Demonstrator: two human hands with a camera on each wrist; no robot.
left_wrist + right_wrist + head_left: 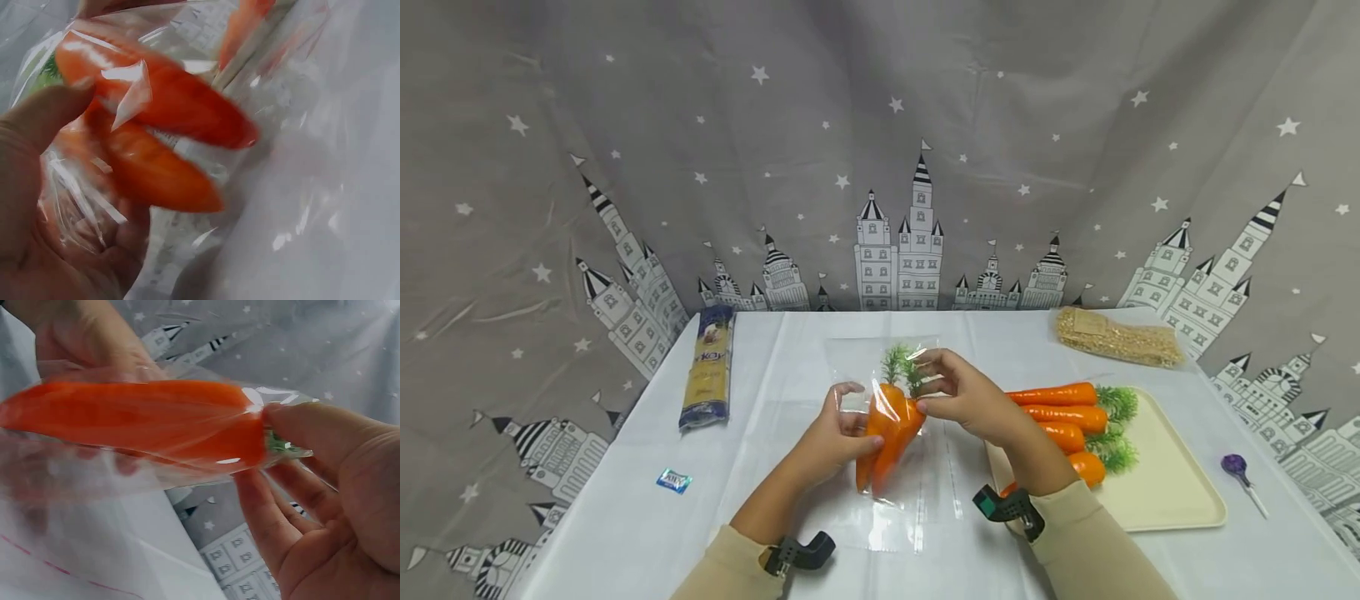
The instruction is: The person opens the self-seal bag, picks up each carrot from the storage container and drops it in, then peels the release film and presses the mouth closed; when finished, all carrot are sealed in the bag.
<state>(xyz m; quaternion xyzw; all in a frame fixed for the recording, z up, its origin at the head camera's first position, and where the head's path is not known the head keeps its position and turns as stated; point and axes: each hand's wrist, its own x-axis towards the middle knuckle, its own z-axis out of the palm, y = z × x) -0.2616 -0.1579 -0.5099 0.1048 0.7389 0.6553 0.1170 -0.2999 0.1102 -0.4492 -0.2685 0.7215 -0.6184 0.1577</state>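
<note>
Wht tbl [617, 517]: L fingers [856, 448], R fingers [937, 407] both gripping carrots [893, 427] thru clr bag [852, 360].

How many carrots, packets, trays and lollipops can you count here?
Carrots in the bag: 2
Carrots on the tray: 4 visible
Packets: 3 (blue-and-gold packet, tan packet, small sachet)
Tray: 1
Lollipop: 1
Total: 11 visible; the right arm covers part of the tray, so more could be hidden.

Surfaces: glossy plastic, matt cloth.
Bag [852, 358]: clear, shiny film. Bagged carrots [891, 429]: smooth, glossy. Right tray [1176, 479]: smooth, plastic-looking. Far curtain [865, 108]: cloth, mostly matt.
</note>
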